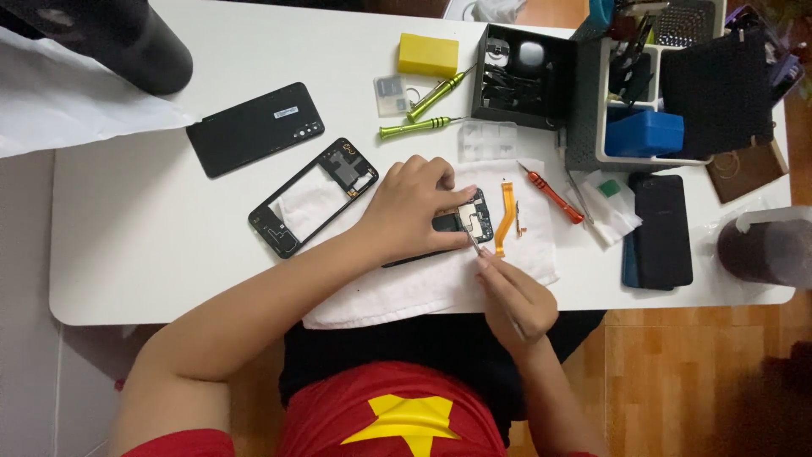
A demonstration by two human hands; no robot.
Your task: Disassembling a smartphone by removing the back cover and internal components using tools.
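Right hand [516, 296]: nearest me, pinching tweezers [474, 244], tip on the phone [461, 224].
Left hand [410, 207]: I see it clamped over the phone.
Phone: near table's [127, 254] front edge, on cloth [406, 292], long axis left-right, between both hands.

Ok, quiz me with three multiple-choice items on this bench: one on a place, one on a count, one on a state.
1. Where does the black back cover lie?
A. On the white cloth
B. On the bare table, beyond the loose frame
C. In the organiser

2. How many green-handled screwdrivers lie on the table?
A. One
B. Two
C. Four

3. In what state is the phone under the left hand?
A. Opened, circuit board exposed
B. Closed, back cover on
C. Sealed in a box

Answers: 1 B, the cover rests on the table past the frame. 2 B, two lie by the yellow block. 3 A, the board shows while the right hand works a thin tool on it.
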